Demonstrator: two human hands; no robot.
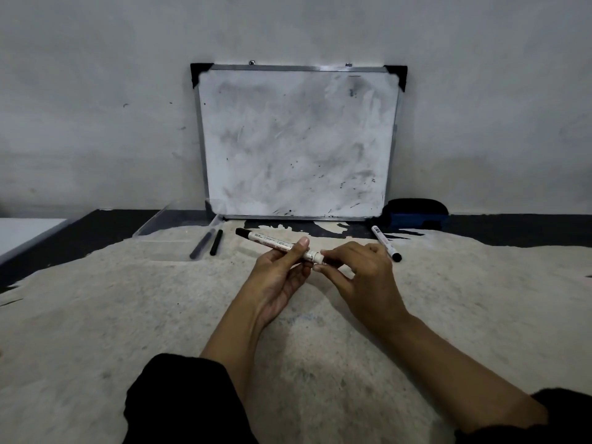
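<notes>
From the head camera, you hold the marker (275,244) just above the desk (128,299), in front of the smeared whiteboard (298,142) that leans on the wall. It lies nearly level, with its black-capped end pointing away to the left and its white end toward your right.

Your left hand (278,280) is palm-up under the barrel. Its fingers (302,243) curl round the middle, thumb on top, which looks meant to steady the barrel while the other hand works the end. Your right hand (365,277) comes in from the right, back upward and wrist low, and its fingertips pinch the white end. I judge this a grip for twisting or pulling, though I cannot tell whether a part is coming loose.

A second marker (386,243) lies just right of your hands, with an eraser (416,213) behind it. Two dark pens (208,243) lie to the left by a clear tray (153,225).
</notes>
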